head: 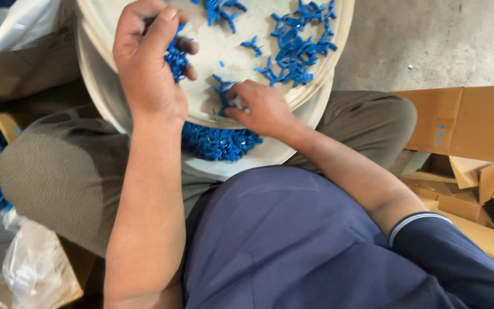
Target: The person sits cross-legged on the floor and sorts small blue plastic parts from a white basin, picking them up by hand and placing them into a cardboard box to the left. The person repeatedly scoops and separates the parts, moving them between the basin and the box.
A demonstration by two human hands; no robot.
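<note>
One head-worn camera looks steeply down, close over the person's lap.

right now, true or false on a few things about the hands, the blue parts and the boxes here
1. The left hand holds a bunch of small blue plastic parts. True.
2. The right hand rests on the cardboard boxes. False: its fingertips are on blue parts on the upper white tray.
3. The blue parts on the upper tray are stacked in one neat pile. False: they lie scattered in loose clusters.
4. A second white tray sits under the upper one, with a heap of blue parts on it. True.
5. The cardboard boxes lie to the person's right on the floor. True.
</note>
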